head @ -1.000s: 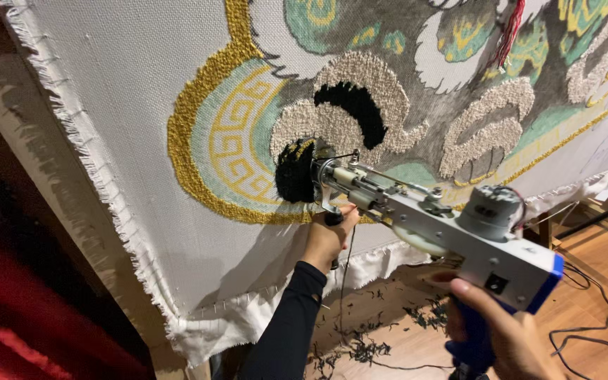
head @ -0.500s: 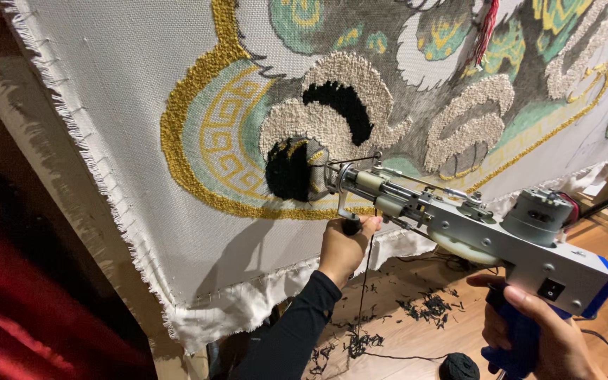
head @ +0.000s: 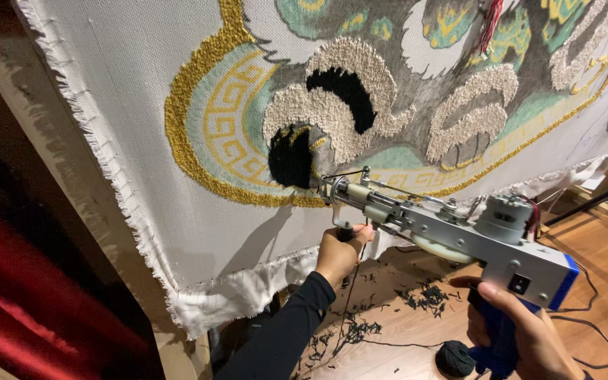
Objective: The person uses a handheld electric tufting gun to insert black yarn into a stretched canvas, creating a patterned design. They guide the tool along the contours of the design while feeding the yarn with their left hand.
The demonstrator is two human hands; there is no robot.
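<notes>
Shifted since the earlier frame: my grey metal tufting gun with blue handle point(head: 452, 236) now sits lower on the stretched cream backing cloth point(head: 135, 134), its needle tip at the lower edge of the black tufted patch point(head: 291, 156).

Head view, sole item:
- Left hand point(head: 338, 252): fingers closed round the gun's front grip, just below the needle end.
- Right hand point(head: 529, 334): fingers wrapped on the blue handle, below the motor.
- Gun axis: long, running from my right fingers up-left to the cloth; needle points into the fabric.
- Black yarn ball point(head: 454, 357), beside my right fingers, on the wooden floor point(head: 599, 260).
- Risk, my judgement: a tilted needle could tear the cloth; a snagged strand could skip loops.
</notes>
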